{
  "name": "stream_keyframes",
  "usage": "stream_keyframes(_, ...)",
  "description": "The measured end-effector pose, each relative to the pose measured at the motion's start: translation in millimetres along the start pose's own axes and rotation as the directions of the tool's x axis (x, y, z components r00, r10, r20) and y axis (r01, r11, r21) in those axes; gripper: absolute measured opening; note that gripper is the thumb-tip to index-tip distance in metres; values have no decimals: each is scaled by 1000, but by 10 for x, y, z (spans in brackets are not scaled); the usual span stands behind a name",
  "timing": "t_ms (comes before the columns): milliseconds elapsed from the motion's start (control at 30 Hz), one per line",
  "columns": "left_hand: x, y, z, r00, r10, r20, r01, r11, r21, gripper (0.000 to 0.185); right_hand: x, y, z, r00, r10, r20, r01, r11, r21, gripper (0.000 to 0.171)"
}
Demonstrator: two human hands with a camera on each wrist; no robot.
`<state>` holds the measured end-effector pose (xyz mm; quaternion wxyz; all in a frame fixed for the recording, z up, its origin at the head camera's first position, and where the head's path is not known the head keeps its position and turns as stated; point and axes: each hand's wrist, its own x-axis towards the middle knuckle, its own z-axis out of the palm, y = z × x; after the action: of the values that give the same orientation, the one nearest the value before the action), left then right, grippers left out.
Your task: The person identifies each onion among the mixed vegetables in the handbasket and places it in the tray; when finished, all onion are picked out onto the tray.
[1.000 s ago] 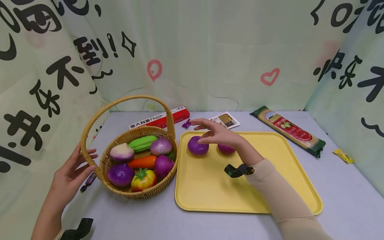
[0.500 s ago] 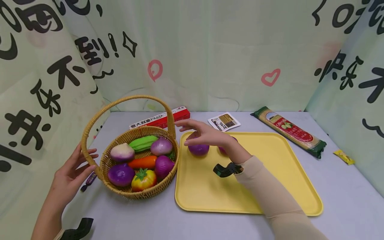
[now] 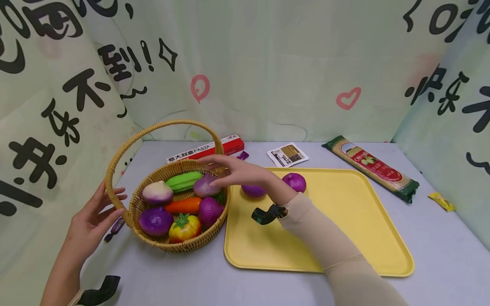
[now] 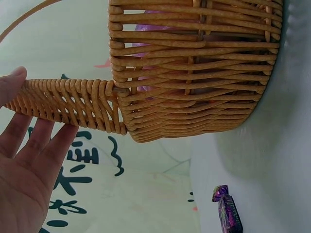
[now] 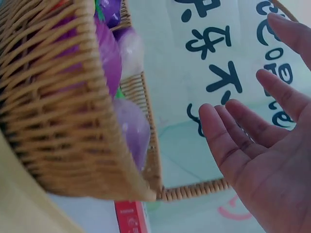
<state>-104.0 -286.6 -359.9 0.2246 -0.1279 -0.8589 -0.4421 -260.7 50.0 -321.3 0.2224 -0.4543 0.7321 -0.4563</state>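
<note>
Right hand (image 3: 241, 172): fingers spread wide, holding nothing, above the right rim of the wicker basket (image 3: 214, 231), fingertips over the pale purple onion (image 3: 203, 186) at the basket's far right side. Left hand (image 3: 93, 212): fingers straight, palm against the base of the basket handle (image 3: 115, 163) on the left side; no closed grasp visible. The basket stands near the table's left edge, touching the left edge of the yellow tray (image 3: 344, 238). 2 purple onions (image 3: 294, 182) lie at the tray's far left corner. A pasta box (image 3: 208, 149) lies behind the basket, a spaghetti packet (image 3: 369, 166) along the tray's far right.
</note>
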Motion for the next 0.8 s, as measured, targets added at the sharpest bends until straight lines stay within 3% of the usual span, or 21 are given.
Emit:
stream_keyframes(233,4,4,-10,1000,-13,4,13,1000,5,86,291,-73,120,999,-3,43,5,999,-54,62)
stream_keyframes(433,21,13,-13,1000,-13,10,13,1000,11,86,563,-62,199,997,-30,70,33,999,-40,60)
stream_keyframes(700,-4,30,-10,1000,-27,4,27,1000,9,86,847,-25,296,997,43,65,-41,999,-27,58)
stream_keyframes(800,0,27,-6,1000,-27,4,27,1000,7,86,946,-28,339,995,81,52,-83,996,30,57)
